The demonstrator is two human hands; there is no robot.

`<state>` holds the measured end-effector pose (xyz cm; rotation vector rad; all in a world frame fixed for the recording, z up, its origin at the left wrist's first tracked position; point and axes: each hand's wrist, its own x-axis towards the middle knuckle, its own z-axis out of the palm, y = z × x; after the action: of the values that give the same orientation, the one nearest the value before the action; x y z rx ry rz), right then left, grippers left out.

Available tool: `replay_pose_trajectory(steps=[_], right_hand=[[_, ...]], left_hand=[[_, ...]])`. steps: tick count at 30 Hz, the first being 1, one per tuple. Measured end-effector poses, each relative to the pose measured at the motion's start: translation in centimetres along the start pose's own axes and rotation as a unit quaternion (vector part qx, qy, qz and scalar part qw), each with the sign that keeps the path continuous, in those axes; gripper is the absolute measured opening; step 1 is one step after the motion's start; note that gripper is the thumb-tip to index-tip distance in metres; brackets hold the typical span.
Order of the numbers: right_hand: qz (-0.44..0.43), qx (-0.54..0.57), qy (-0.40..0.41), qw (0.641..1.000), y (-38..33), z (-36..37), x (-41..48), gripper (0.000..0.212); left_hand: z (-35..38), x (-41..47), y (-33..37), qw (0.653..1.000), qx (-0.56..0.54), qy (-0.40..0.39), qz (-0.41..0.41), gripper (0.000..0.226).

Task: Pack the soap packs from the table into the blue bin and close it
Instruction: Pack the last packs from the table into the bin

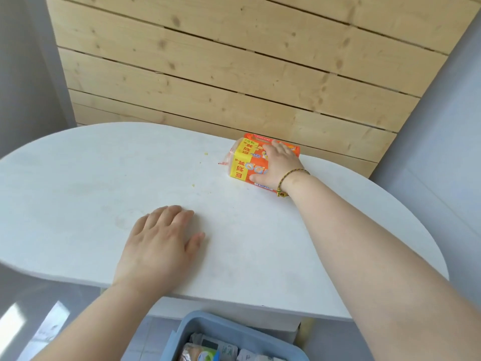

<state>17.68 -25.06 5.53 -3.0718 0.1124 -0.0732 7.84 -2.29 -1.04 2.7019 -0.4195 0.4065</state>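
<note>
Leaving room across the table (78, 178) at left; closing far side with plank wall (234, 74), far right with soap pack (246, 157).

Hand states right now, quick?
Left hand: open, flat on the table, holding nothing.
Right hand: gripping the soap pack.

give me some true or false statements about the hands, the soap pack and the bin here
1. The right hand lies on the orange and yellow plastic-wrapped soap pack. True.
2. The left hand holds a second pack. False: it lies flat on the white oval table, holding nothing.
3. The blue plastic bin is closed. False: it is open, with packs visible inside.
4. The soap pack sits near the table's far edge, by the wooden plank wall. True.
</note>
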Motion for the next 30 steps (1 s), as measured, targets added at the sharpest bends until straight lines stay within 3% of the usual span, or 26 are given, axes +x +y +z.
replay_pose_trajectory(steps=[14, 21, 30], right_hand=[[-0.057, -0.009, 0.047, 0.997, -0.7, -0.6, -2.5, 0.060], [-0.043, 0.050, 0.010, 0.998, -0.9, -1.5, -5.3, 0.086], [0.009, 0.140, -0.006, 0.990, -0.2, -2.4, -14.8, 0.092]], left_hand=[[-0.6, 0.0, 0.3, 0.999, -0.001, -0.037, -0.020, 0.046], [-0.7, 0.0, 0.4, 0.998, -0.013, -0.040, -0.040, 0.049], [-2.7, -3.0, 1.3, 0.990, -0.126, 0.019, -0.060, 0.038]])
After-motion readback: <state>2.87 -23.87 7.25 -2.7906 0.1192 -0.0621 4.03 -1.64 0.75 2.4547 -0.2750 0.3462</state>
